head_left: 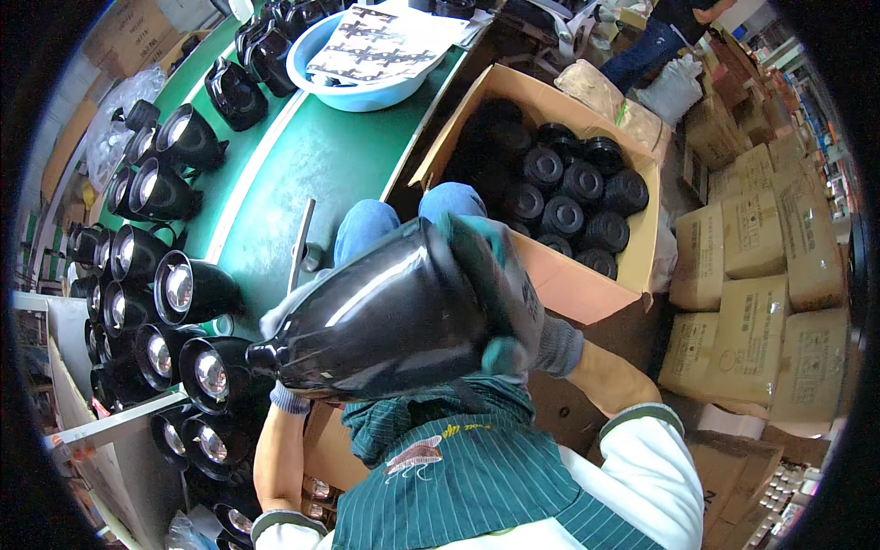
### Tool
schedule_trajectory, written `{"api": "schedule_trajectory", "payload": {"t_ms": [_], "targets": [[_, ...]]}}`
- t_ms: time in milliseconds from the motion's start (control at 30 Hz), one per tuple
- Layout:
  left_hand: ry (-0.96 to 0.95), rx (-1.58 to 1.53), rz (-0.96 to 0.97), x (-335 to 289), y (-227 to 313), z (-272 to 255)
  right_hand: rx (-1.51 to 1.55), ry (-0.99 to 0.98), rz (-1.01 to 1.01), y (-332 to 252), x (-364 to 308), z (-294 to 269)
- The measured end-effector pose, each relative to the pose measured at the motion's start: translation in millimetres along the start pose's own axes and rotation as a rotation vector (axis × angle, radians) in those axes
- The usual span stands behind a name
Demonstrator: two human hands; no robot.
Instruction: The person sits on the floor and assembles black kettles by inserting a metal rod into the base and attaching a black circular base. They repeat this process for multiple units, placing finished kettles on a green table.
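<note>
A large glossy black jug body (pixel 376 316) lies on its side in front of my chest, between my two gloved hands. Its narrow spout-like tip points left; the wide end faces right. My right hand (pixel 513 289), in a grey glove with green fingertips, is closed around the wide end. On the far left side, my left hand (pixel 286 307) in a pale glove supports the jug near its narrow end; most of its fingers are hidden behind the jug. The jug's inside cannot be seen.
Several black jug bodies with silvery liners (pixel 180 289) stand along the left of the green table (pixel 302 151). Behind are a blue basin (pixel 367 96) with patterned sheets and black jugs (pixel 236 94). An open carton (pixel 587 298) of round black parts is right; stacked cartons (pixel 752 339) stand beyond.
</note>
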State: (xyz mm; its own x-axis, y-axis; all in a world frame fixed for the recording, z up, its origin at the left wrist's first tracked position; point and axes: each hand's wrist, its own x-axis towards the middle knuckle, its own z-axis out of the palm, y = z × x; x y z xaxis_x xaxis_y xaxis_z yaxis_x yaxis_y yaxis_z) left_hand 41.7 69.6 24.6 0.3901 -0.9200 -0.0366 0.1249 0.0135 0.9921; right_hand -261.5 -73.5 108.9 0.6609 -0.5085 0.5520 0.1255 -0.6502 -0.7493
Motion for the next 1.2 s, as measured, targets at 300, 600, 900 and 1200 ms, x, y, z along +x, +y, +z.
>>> {"api": "schedule_trajectory", "payload": {"t_ms": [300, 600, 900, 1200], "targets": [[-0.119, 0.783, 0.576, 23.7, 100.5, 31.8, 0.681, 0.147, 0.462, 111.4, -46.0, 51.1], [-0.021, 0.513, 0.522, 30.1, 57.9, 20.4, 0.072, 0.197, 0.071, 8.5, 20.2, 3.4], [0.021, -0.633, -0.538, -15.2, 19.4, -2.6, -0.239, 0.100, -0.172, -23.6, 28.8, -17.2], [0.026, -0.865, -0.349, -29.1, 46.5, 21.1, -0.390, -0.042, -0.071, -32.5, 29.0, -19.0]]}}
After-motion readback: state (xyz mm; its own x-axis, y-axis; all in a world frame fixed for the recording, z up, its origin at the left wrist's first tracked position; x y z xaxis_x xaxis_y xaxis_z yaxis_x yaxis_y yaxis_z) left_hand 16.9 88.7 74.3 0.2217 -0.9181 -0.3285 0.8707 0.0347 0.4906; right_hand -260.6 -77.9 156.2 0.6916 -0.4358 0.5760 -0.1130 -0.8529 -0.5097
